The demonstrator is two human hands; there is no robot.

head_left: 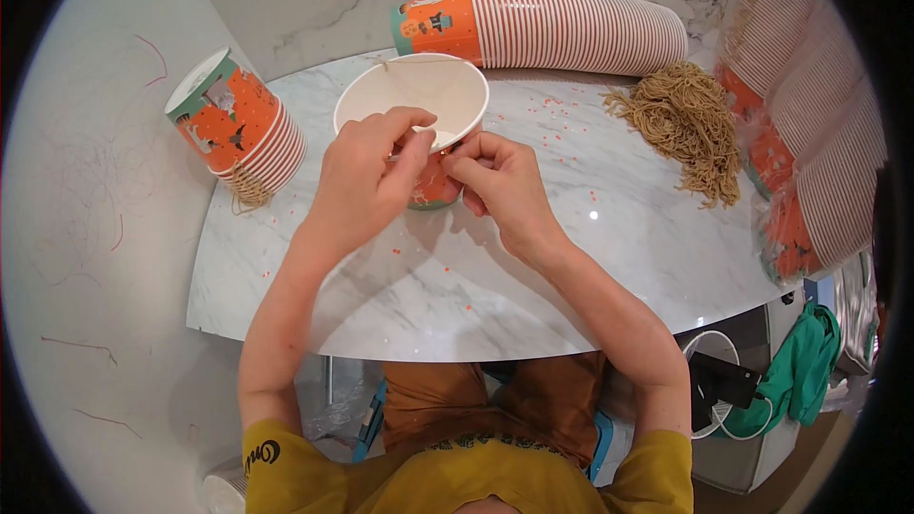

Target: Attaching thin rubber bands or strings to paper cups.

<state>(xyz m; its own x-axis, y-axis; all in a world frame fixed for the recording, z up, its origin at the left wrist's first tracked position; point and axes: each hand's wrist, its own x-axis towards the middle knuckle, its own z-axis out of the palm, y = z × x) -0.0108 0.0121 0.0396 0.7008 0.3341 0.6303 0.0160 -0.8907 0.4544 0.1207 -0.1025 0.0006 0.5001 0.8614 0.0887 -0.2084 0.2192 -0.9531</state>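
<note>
Both hands meet at the paper cup (411,95), left hand (367,181) and right hand (495,176) pinching its near rim

A marble table (571,266) stands against a pale wall. At its far edge a long stack of nested cups (562,27) lies on its side, striped rims to the right, orange base to the left. A short cup stack (238,124) lies tilted at the table's left edge, with a few tan strings (249,190) under it. A loose heap of tan string (687,119) rests on the right part of the top. Further cup stacks in clear wrap (809,124) lean at the right edge. Small orange specks (562,124) dot the surface. Below right, a green cloth (804,366), a white cable (709,343) and a black device (724,379) are seen.
</note>
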